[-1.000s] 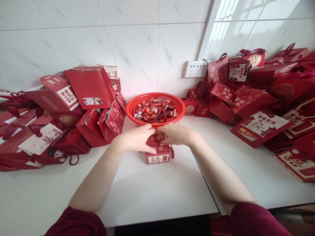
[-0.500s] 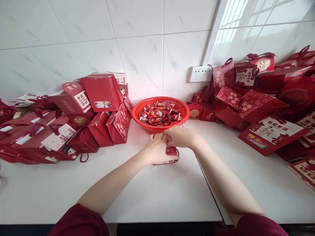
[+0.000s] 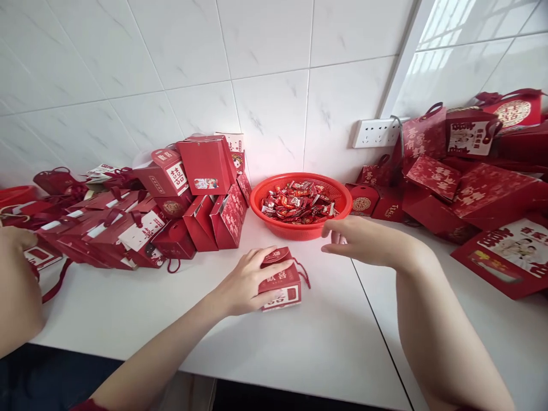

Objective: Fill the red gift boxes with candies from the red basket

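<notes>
A small red gift box (image 3: 280, 277) with a dark red cord handle lies on the white table, its pale patterned side facing me. My left hand (image 3: 250, 281) is wrapped round the box from the left, fingers over its top. To the right, my right hand (image 3: 353, 238) hovers near the front right rim of a red plastic basket (image 3: 299, 231), fingers apart and holding nothing. Wrapped sweets (image 3: 299, 201) in red packets fill the basket.
Many red gift boxes (image 3: 205, 165) are piled at the left, and more boxes (image 3: 496, 188) at the right. Another person's arm (image 3: 19, 291) reaches in at the far left. A power socket (image 3: 377, 132) is on the tiled wall (image 3: 269, 114) behind.
My right hand has let go of the box and moved right. My left hand and the box are nearer to me. The view has turned left, and another person's arm has appeared.
</notes>
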